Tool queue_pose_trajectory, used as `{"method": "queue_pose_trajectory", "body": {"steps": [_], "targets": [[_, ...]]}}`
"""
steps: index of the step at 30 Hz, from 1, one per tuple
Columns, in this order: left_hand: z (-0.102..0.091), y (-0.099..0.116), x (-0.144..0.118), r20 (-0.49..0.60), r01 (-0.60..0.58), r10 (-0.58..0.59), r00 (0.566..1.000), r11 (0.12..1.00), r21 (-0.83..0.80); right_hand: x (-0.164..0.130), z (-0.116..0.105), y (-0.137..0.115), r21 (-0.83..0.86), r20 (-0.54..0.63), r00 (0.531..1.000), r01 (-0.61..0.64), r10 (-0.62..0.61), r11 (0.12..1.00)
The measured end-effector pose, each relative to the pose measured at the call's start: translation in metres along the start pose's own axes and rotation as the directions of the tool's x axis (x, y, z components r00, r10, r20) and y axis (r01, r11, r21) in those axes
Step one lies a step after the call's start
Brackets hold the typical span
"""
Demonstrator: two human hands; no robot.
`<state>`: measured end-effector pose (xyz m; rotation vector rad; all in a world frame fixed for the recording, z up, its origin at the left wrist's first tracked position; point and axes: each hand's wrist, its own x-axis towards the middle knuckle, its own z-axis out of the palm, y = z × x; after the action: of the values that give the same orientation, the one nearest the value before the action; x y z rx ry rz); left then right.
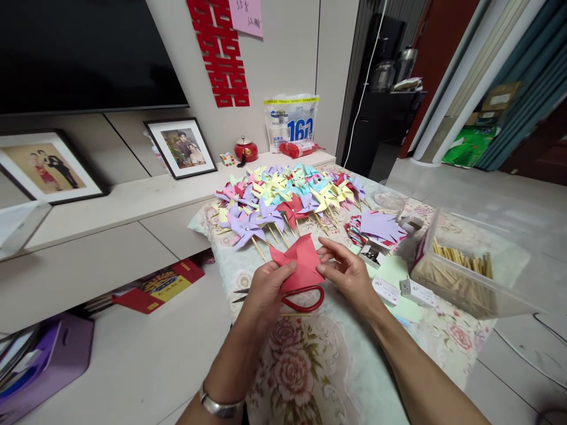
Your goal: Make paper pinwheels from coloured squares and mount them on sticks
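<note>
Hands, L (266,286) & R (349,271), each grip pinching red paper (297,262) btwn them, above scissors (301,300).

One head-worn camera looks forward and down, close over the table (310,366). It faces the wall shelf (133,200) beyond.

1. Place: you are in a home living room.
2. Television (84,53): large dark screen on the wall above a low cabinet (88,248).
3. Framed photographs (181,147): two, leaning on the cabinet top.
4. Red paper wall ornament (220,53): beside the screen.
5. Desk (310,366): floral cloth, piled with paper pinwheels (283,195).
6. Tiled floor (478,189): runs to a curtained doorway.
</note>
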<state>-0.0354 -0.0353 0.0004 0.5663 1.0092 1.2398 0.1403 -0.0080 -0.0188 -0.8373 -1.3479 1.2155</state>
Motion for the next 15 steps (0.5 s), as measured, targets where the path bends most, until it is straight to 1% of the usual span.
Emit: {"method": "queue_pose_trajectory", "body": {"steps": [2,4,7,9,15], "targets": [[-0.0022,0.0048,-0.0006,-0.002,0.009,-0.009,1.0,1.0,-0.003,-0.0011,0.0002,-0.0016,-0.134,0.053,0.993,0.107,-0.101,0.985],[-0.0027,0.0082,-0.0021,-0.002,0.011,-0.011,1.0,1.0,-0.002,-0.0022,0.0006,-0.0041,-0.231,0.126,0.976,0.201,-0.176,0.952],[-0.0021,0.0105,-0.0042,0.007,0.006,-0.006,1.0,1.0,0.006,-0.0034,0.0011,-0.0078,-0.286,0.202,0.952,0.283,-0.231,0.915],[-0.0022,0.0103,-0.0043,0.012,0.01,-0.011,1.0,1.0,0.021,-0.0038,0.0012,-0.0091,-0.298,0.233,0.945,0.294,-0.229,0.908],[-0.0053,0.0032,0.0013,-0.013,0.004,-0.003,1.0,0.997,0.071,-0.0039,0.0007,-0.0084,-0.286,0.277,0.945,0.255,-0.175,0.924]]}}
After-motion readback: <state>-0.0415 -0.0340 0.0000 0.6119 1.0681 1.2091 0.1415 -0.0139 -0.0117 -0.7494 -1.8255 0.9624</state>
